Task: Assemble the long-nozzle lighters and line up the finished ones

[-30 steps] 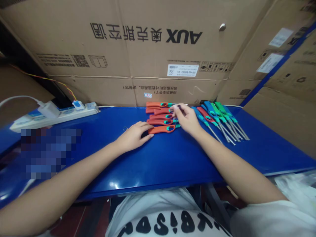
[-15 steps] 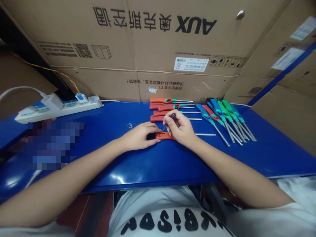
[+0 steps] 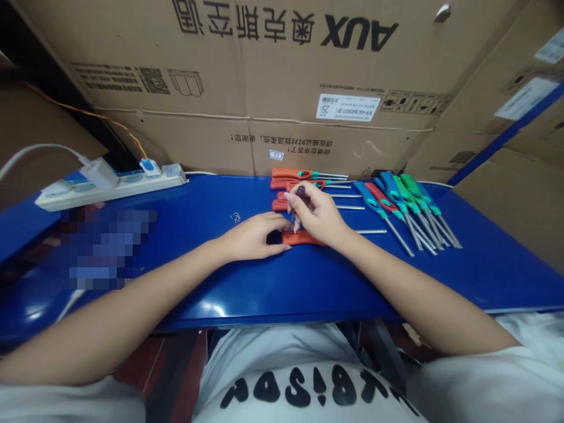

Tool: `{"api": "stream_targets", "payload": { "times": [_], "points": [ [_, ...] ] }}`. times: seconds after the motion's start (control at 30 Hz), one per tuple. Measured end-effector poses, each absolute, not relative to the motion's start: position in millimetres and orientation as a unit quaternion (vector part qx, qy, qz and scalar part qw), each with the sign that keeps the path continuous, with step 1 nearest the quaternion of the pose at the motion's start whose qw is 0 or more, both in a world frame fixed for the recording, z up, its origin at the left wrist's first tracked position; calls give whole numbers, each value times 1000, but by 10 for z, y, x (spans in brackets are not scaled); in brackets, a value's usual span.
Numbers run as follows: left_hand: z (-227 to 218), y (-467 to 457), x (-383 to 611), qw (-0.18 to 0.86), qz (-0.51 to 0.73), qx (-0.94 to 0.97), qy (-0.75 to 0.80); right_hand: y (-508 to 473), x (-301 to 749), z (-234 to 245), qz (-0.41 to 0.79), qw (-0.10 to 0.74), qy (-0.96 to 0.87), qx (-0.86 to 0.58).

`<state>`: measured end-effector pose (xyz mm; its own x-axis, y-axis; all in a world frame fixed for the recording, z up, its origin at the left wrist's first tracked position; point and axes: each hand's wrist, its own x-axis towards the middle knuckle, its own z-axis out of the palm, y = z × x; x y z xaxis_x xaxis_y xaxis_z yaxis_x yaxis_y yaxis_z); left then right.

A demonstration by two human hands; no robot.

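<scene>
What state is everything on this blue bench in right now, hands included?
Left hand: steadying the orange lighter flat on the table.
Right hand: pinching a small screwdriver, tip down at that lighter.
Other orange lighters: lying in a row, nozzles pointing right.
Blue, green and red lighters: lying side by side, untouched.
Power strip: plugs inserted.

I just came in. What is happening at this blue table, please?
A person sits at the blue table. The left hand holds one orange lighter flat on it, and the right hand pinches a thin tool with its tip on that lighter. More orange lighters lie behind the hands; blue, green and red lighters lie to the right.
</scene>
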<state>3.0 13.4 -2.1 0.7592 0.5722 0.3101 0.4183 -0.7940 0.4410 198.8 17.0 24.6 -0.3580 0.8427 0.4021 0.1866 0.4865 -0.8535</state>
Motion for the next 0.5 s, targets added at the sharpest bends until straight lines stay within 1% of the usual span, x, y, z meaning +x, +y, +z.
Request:
{"api": "stream_targets", "payload": {
  "times": [0.1, 0.17, 0.23, 0.3, 0.4, 0.5],
  "points": [
    [-39, 147, 24, 189, 229, 914, 277, 260, 1888, 319, 366, 398, -757, -366],
    [-58, 157, 18, 199, 242, 906, 285, 290, 1839, 355, 337, 373, -777, -379],
    [-75, 162, 14, 203, 251, 900, 293, 281, 1825, 374, 277, 369, -804, -375],
    [-85, 159, 16, 202, 256, 896, 302, 235, 1845, 385, 191, 365, -836, -363],
    [-86, 145, 30, 199, 254, 897, 303, 146, 1891, 419, 57, 318, -862, -390],
    [-73, 127, 53, 192, 252, 903, 291, 102, 1893, 467, -24, 286, -855, -431]
  ]
}}
